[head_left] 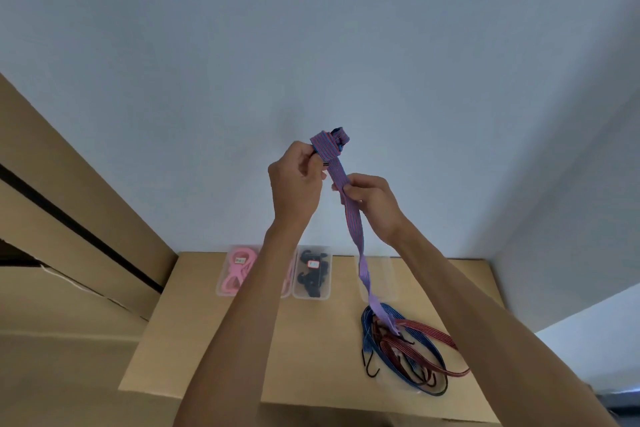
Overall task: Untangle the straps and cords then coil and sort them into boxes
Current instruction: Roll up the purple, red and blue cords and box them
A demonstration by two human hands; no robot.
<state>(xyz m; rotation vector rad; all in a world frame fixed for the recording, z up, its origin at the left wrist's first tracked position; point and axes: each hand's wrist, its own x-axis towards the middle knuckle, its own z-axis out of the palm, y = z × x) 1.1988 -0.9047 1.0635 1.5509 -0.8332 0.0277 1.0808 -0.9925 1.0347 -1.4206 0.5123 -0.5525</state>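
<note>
Coiling step under way on the purple strap (351, 215).
Left hand (298, 184) grips the coil; right hand (370, 199) pinches the tail, apparently feeding the next wrap.

A purple strap (349, 204) with thin red lengthwise stripes hangs above a plain tan cardboard surface (242, 340). Below lie a blue strap (367, 329) and a dark red strap (433, 334), both finely striped, with black hooks (371, 369). One clear box (239, 270) holds pink cords, another (312, 272) black ones. The wall (311, 45) is pale grey-blue.
</note>
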